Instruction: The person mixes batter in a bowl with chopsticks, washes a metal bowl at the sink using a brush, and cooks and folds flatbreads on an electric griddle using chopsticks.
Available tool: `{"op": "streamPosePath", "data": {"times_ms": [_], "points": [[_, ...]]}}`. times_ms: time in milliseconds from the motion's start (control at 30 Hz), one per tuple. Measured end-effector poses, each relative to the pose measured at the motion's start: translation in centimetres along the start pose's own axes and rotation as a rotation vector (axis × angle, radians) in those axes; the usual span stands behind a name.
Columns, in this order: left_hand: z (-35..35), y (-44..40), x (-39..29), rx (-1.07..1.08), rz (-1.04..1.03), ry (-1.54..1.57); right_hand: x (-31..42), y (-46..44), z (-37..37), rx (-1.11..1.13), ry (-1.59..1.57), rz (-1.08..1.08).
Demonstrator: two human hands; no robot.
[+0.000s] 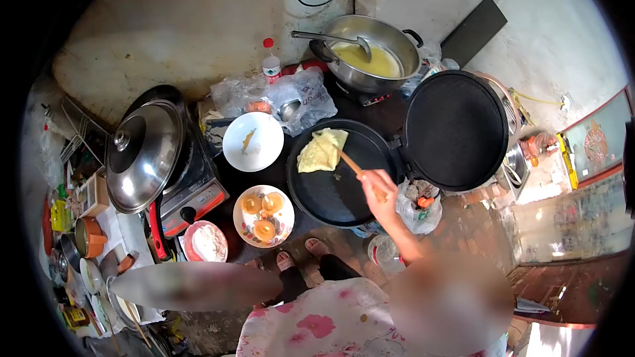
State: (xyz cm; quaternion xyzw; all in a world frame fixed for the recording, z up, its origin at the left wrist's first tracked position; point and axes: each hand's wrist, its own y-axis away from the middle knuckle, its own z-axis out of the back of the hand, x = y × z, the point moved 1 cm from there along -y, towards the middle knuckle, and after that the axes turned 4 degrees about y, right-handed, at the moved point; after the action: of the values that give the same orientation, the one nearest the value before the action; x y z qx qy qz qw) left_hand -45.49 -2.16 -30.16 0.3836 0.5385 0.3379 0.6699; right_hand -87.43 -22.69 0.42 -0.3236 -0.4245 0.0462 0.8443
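I am holding the right hand (380, 193) above the right-hand side of a black pan (344, 206), the forearm slanting forward and to the left. The fingers are curling firmly round a wooden stick (349, 162), which is angling ahead and to the left of the knuckles. Its far end is reaching a folded flatbread (323, 153), which is lying in the pan, ahead and left of that hand. I am not seeing the left hand, so whether it is gripping anything I am unable to say. Just ahead and right of the right hand, the pan's lid (456, 129) is standing open; well beyond the hand, a steel pot (401, 45) is holding yellow liquid and a ladle (362, 45). Left of the hand, a patterned plate (287, 223) is carrying three round brownish pieces (264, 230), with a white bowl (268, 133) sitting beyond it and a pink bowl (192, 235) farther left
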Motion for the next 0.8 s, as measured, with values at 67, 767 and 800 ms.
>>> {"op": "streamPosePath", "data": {"times_ms": [67,767,800], "points": [[0.2,0.5,-0.8,-0.013,-0.080,-0.038,-1.0,1.4,0.7,-0.144,-0.092,-0.256],[4.5,-3.3,4.0,0.149,-0.110,-0.158,-9.4,-4.4,1.3,-0.345,-0.571,-0.748],[4.7,-3.3,3.9,0.191,0.044,-0.005,-9.5,-4.6,1.4,-0.315,-0.573,-0.759]]}}
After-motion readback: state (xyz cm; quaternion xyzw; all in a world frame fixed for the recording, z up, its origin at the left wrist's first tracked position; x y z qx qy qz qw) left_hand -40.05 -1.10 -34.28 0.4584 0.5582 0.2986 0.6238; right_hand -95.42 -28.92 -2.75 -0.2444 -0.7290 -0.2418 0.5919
